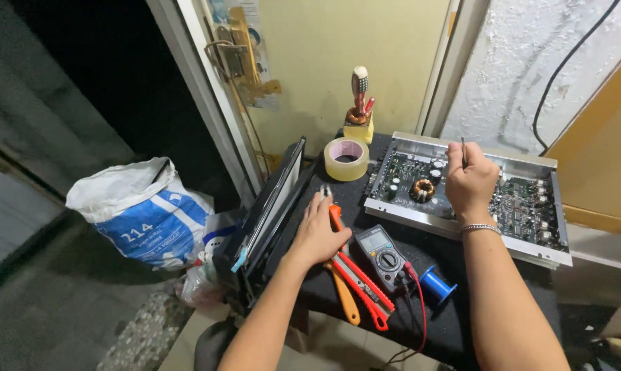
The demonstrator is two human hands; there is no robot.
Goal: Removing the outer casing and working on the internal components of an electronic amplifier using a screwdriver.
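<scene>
My right hand (469, 184) is closed around a thin dark tool, its tip sticking up past my fingers, and hovers over an open metal case holding a green circuit board (523, 199) with a copper coil. My left hand (318, 230) rests on the black table top, fingers laid over the head of a red and orange hand tool (360, 283) with long handles. Whether it grips the tool is hard to tell. A grey multimeter (382, 253) lies just right of that hand, its red lead trailing off the table's front edge.
A roll of clear tape (346, 159) and a small yellow stand with a screwdriver (359, 110) sit at the back. A blue wire spool (436, 284) lies near the front. A black flat device (272, 206) leans at the table's left edge. A white and blue sack (145, 213) sits on the floor.
</scene>
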